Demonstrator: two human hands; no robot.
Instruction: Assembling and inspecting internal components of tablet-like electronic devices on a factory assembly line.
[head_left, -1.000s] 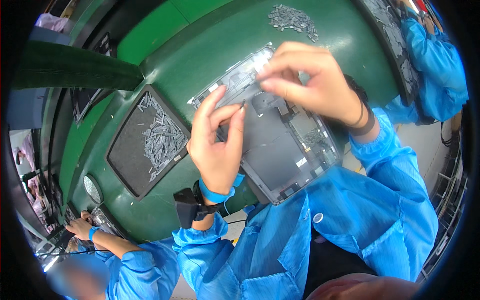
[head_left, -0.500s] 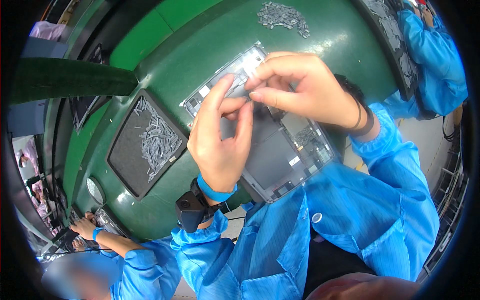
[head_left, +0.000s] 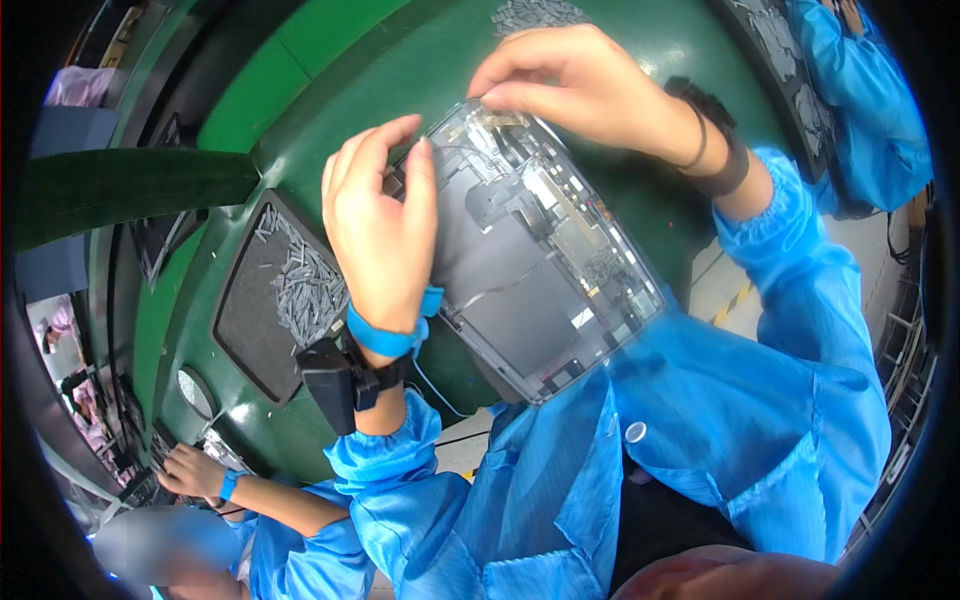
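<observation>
An opened tablet [head_left: 505, 315] lies before me, its dark battery area and circuit parts bare. At its far left corner my left hand [head_left: 380, 210] curls round the edge, thumb and index finger close to each other. My right hand [head_left: 560, 80] pinches with thumb and index at the tablet's far edge. Whatever may be between those fingertips is too small to make out. A thin flat cable [head_left: 510, 283] crosses the battery area. On my left wrist are a blue strap [head_left: 380, 335] and a black boxy device [head_left: 335, 385].
A black tray [head_left: 245, 320] with many small grey strips [head_left: 310, 285] stands to the left on the green table [head_left: 300, 430]. More grey pieces [head_left: 540, 14] lie at the far edge. A co-worker's hand [head_left: 190, 470] is at lower left; another person's blue sleeve [head_left: 870, 120] shows at upper right.
My hands have parted: the left moved left to the tablet's corner, the right moved away to its far edge. More of the tablet's inner parts now show.
</observation>
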